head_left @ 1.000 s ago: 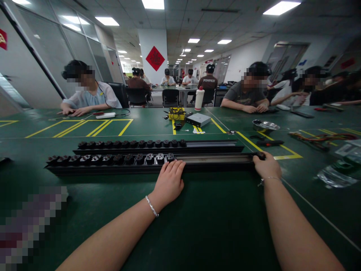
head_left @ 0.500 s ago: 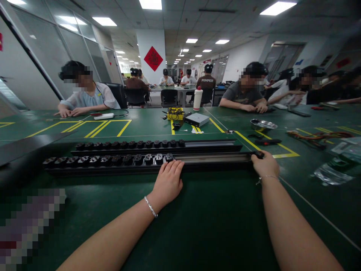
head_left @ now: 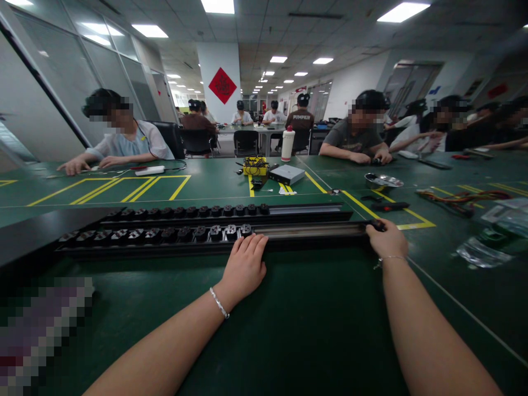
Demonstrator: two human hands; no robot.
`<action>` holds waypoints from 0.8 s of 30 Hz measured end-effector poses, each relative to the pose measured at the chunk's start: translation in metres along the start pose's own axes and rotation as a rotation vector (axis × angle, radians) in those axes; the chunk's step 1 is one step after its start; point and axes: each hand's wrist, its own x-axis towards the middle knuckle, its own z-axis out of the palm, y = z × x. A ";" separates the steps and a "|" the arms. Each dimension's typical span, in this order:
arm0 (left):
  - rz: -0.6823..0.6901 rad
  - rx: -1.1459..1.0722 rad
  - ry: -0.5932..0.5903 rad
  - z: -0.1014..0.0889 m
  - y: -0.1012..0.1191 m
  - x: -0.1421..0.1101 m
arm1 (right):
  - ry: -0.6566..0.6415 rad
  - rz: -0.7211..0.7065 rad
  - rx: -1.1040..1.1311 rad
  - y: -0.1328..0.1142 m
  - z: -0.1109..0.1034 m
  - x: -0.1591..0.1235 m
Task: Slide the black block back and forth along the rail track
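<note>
A long black power track (head_left: pixel 313 231) lies across the table in front of me. Black socket modules (head_left: pixel 169 235) fill its left part in a row; its right part shows a bare metallic channel. My left hand (head_left: pixel 246 263) rests on the track at the last module, fingers stretched over the near edge and thumb apart. At the track's right end, my right hand (head_left: pixel 386 240) pinches a small black piece (head_left: pixel 377 224), whose kind is mostly hidden by the fingers. Behind lies a second black track (head_left: pixel 307 211) with a similar row of modules.
A dark flat panel (head_left: pixel 61 234) lies at the left, by the tracks' ends. Beyond are a yellow box with cables (head_left: pixel 254 166), a grey box (head_left: pixel 286 174), a white bottle (head_left: pixel 287 144) and a metal bowl (head_left: pixel 383 181). Clear plastic packaging (head_left: pixel 490 242) lies right. Co-workers sit opposite.
My hands keep their places on the track. The dark panel at the left has shifted, now covering the rear track's left end. A co-worker at the left has reached a hand outward.
</note>
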 end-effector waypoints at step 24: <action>0.008 0.006 0.017 0.000 0.000 0.000 | -0.008 0.058 0.001 -0.005 -0.006 -0.006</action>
